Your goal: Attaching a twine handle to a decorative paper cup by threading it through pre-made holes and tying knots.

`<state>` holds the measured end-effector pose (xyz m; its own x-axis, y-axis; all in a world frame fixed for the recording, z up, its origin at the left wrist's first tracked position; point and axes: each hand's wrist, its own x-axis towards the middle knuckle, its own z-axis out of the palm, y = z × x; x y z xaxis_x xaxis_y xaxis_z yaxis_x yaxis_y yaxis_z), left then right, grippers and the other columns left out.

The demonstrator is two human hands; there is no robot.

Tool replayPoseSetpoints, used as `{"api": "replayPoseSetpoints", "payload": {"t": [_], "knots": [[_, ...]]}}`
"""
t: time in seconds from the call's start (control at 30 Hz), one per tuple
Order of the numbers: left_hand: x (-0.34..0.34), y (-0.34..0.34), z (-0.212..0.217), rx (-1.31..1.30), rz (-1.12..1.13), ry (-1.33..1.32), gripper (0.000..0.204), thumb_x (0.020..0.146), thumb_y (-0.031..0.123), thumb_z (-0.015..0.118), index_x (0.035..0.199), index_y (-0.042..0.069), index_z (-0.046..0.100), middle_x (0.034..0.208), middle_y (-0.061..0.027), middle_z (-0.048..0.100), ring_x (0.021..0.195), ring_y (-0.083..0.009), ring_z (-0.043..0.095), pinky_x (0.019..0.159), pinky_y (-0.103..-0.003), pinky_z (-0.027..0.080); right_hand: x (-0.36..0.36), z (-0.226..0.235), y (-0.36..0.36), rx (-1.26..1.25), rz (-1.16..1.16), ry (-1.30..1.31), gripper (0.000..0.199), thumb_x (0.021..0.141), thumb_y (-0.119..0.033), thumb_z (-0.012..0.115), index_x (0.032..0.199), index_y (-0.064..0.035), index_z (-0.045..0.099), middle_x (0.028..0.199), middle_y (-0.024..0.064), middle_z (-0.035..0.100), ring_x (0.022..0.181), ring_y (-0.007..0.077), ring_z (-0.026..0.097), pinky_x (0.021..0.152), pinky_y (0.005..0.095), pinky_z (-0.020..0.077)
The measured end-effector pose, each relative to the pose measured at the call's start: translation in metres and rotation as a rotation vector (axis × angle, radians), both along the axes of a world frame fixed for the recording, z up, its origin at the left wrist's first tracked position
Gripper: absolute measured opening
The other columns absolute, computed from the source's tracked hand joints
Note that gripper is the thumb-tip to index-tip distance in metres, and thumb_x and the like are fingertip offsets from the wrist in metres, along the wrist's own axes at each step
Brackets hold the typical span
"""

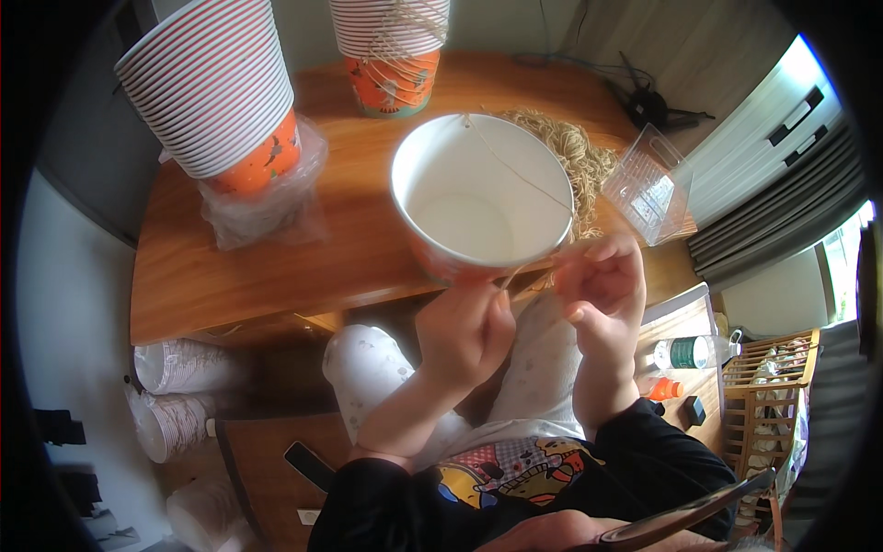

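Bucket (451, 184): sitting dead ahead of both hands, mouth up, near rim just fwd of the fingers; can't tell support, w/ base out of sight.
L hand (467, 333): clenched in a pinch on cord (511, 276), thumb against fingers, right up by the near rim.
R hand (604, 285): off the rim's R-front, fingers curled, thumb apart; meeting the cord's R end, but can't tell if grasping or merely touching.
Cord line: running L to R btw hands, slanting slightly away, roughly alongside the near rim; looking like the relation to watch.
Strand (515, 173): crossing the mouth diag., far rim to R rim; can't tell if joined to the span btw hands.
Nearer hand: L for the bucket's front, R for the R-side rim and, farther off, the hank (581, 152).
Table (354, 189): bearing the hank behind-R of the bucket, nr a clear tray (658, 184).
Stacks: nested, L (212, 92) and far (391, 83), w/ loops draped on the latter.
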<state>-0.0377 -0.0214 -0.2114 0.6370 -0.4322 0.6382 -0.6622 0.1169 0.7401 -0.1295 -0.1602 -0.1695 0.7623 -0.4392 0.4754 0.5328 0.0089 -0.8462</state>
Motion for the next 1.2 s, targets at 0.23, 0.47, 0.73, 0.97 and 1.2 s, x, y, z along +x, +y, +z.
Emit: {"api": "replayPoseSetpoints", "payload": {"t": [0.23, 0.47, 0.73, 0.97, 1.2], "knots": [[0.003, -0.004, -0.003, 0.047, 0.143, -0.101, 0.01, 0.082, 0.007, 0.059, 0.09, 0.005, 0.066, 0.071, -0.0112, 0.062, 0.062, -0.0295, 0.062, 0.056, -0.036, 0.049, 0.0, 0.0, 0.002, -0.073, -0.049, -0.017, 0.049, 0.074, -0.002, 0.081, 0.108, -0.0045, 0.046, 0.107, 0.016, 0.061, 0.07, 0.0073, 0.052, 0.066, 0.0192, 0.043], [0.003, -0.009, -0.006, 0.075, 0.179, -0.111, 0.01, 0.083, 0.009, 0.062, 0.09, 0.005, 0.067, 0.072, -0.0114, 0.064, 0.062, -0.029, 0.063, 0.056, -0.035, 0.05, 0.002, 0.006, 0.003, -0.636, -0.383, -0.056, 0.037, 0.073, 0.005, 0.074, 0.1, -0.0045, 0.052, 0.111, 0.0176, 0.06, 0.087, 0.017, 0.054, 0.077, 0.028, 0.0451], [0.005, -0.011, -0.012, 0.077, 0.131, -0.075, 0.009, 0.087, 0.012, 0.06, 0.087, 0.005, 0.067, 0.072, -0.0115, 0.064, 0.063, -0.029, 0.064, 0.056, -0.036, 0.05, 0.02, 0.041, 0.008, -1.273, -0.415, 0.019, 0.03, 0.071, 0.0, 0.062, 0.099, -0.0096, 0.062, 0.105, 0.0035, 0.066, 0.09, 0.0226, 0.061, 0.083, 0.0361, 0.0402], [0.004, -0.016, -0.005, 0.066, 0.153, -0.056, 0.011, 0.089, 0.014, 0.059, 0.082, 0.009, 0.065, 0.069, -0.0106, 0.062, 0.061, -0.0287, 0.063, 0.054, -0.036, 0.049, 0.027, 0.048, 0.009, -1.327, -0.379, 0.109, 0.029, 0.071, -0.002, 0.062, 0.099, -0.0098, 0.061, 0.096, 0.0021, 0.065, 0.087, 0.022, 0.06, 0.081, 0.0351, 0.0408], [0.006, -0.015, -0.003, 0.076, 0.179, -0.053, 0.013, 0.09, 0.017, 0.058, 0.081, 0.01, 0.065, 0.069, -0.0097, 0.063, 0.06, -0.0288, 0.063, 0.053, -0.037, 0.049, 0.033, 0.05, 0.012, -1.256, -0.272, 0.125, 0.026, 0.075, -0.001, 0.059, 0.1, -0.0084, 0.061, 0.09, 0.0048, 0.064, 0.083, 0.0231, 0.061, 0.08, 0.036, 0.0422]]}}
